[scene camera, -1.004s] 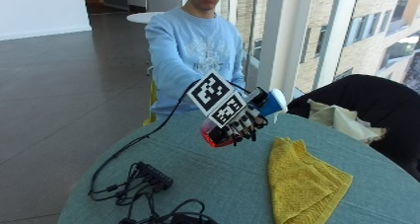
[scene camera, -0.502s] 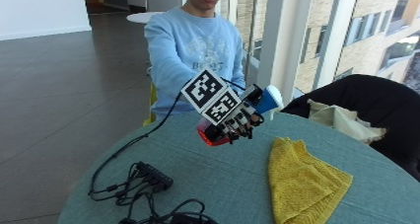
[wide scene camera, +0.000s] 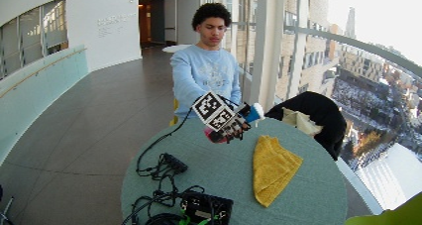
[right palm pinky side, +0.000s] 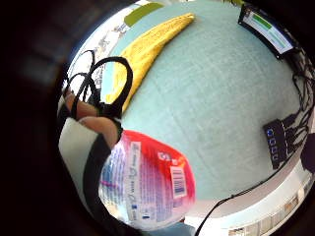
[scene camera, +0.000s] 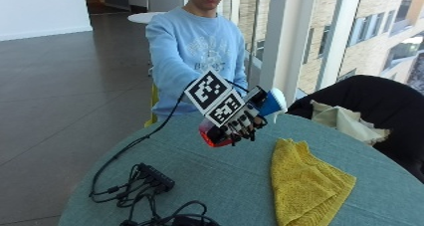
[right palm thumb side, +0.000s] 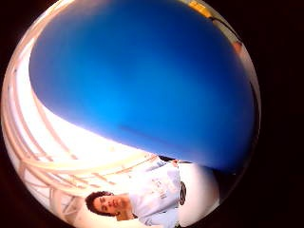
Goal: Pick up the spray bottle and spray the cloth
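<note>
- Room: glass wall w/ white columns behind the person (scene camera: 195, 42), dark floor; buildings seen thru the windows.
- Table (scene camera: 218, 186): round, teal top. Dark chair (scene camera: 371, 106) at its far side w/ a pale cloth draped on it.
- Yellow cloth (scene camera: 306, 183): lies flat on the table, rumpled, to the side of the raised hand & below it; not touching hand or bottle.
- Black cable box (scene camera: 156, 176) + tangled leads on the table nr the edge, well apart from the cloth. A black device w/ lit screen (wide scene camera: 206, 206) sits at the nearest edge in the wide view.
- Spray bottle (scene camera: 262, 106): held up in the air above the table, tilted, blue-and-white head toward the cloth side, red base (right palm pinky side: 147, 187) toward the table. Labelled, clear-ish body; can't tell fill level.
- Right hand (scene camera: 235, 124): gloved, fingers curled round the bottle body. Blue head fills the thumb-side palm view.
- Other hand: not seen.
</note>
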`<state>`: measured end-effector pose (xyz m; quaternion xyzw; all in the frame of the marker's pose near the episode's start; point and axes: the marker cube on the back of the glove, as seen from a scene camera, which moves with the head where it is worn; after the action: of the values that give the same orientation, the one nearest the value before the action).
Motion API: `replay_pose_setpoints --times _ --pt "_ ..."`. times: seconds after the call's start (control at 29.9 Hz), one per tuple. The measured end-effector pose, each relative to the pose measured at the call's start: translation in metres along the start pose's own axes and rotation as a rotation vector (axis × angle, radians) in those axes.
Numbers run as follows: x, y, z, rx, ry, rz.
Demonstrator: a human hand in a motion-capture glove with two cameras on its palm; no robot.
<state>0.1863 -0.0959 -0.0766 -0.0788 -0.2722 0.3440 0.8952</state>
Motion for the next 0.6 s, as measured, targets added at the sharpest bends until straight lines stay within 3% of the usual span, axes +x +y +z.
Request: replay_pose_setpoints --times 0.6 --pt "0.006 0.0013 0.0011 -0.011 -0.003 0.034"
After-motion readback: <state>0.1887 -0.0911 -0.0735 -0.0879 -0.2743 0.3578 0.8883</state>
